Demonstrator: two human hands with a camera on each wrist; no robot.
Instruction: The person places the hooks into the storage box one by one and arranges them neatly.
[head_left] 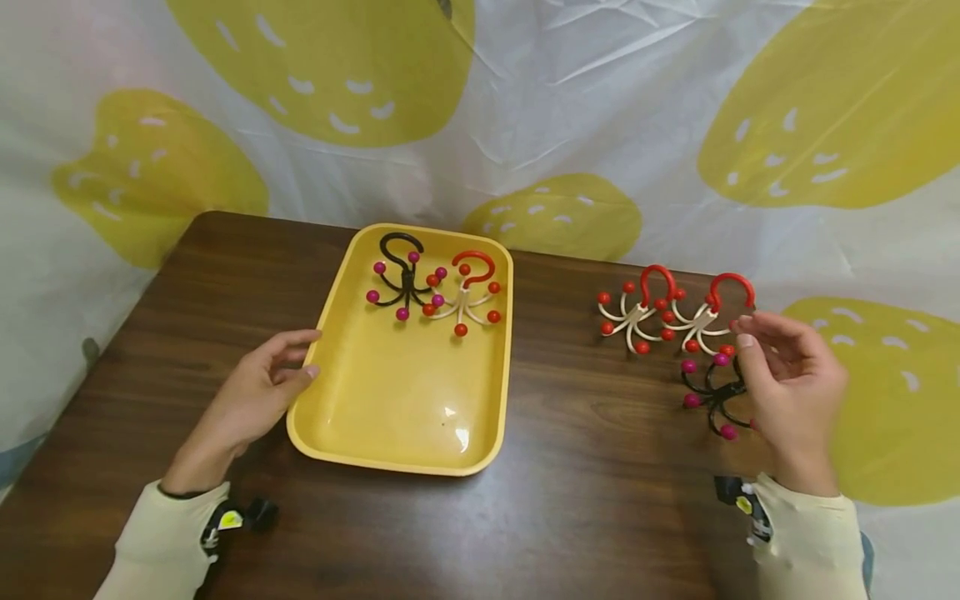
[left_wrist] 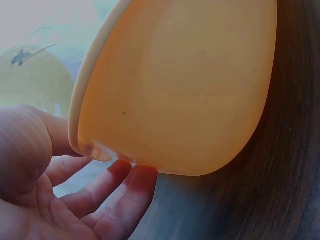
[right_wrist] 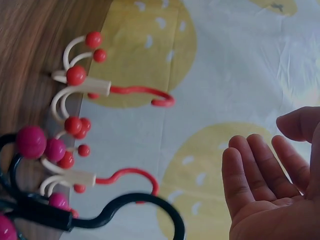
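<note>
My left hand [head_left: 258,387] holds the left edge of a yellow tray [head_left: 397,461], thumb at the rim and fingers against the outer wall. The left wrist view shows those fingertips touching the tray wall [left_wrist: 185,100]. Inside the tray lie a black multi-arm hook hanger [head_left: 407,282] with magenta balls and a white one [head_left: 462,302] with red balls and a red hook. To the right, my right hand [head_left: 798,387] holds nothing, its fingers loosely bent. It partly hides a black hook hanger [right_wrist: 47,212], beside two white-and-red hangers [head_left: 633,317] [right_wrist: 95,85].
The brown wooden table [head_left: 585,517] runs in front of and around the tray. Behind its far edge hangs a white cloth [head_left: 540,92] printed with large yellow shapes, which also drops past the right side. Each wrist wears a strapped camera.
</note>
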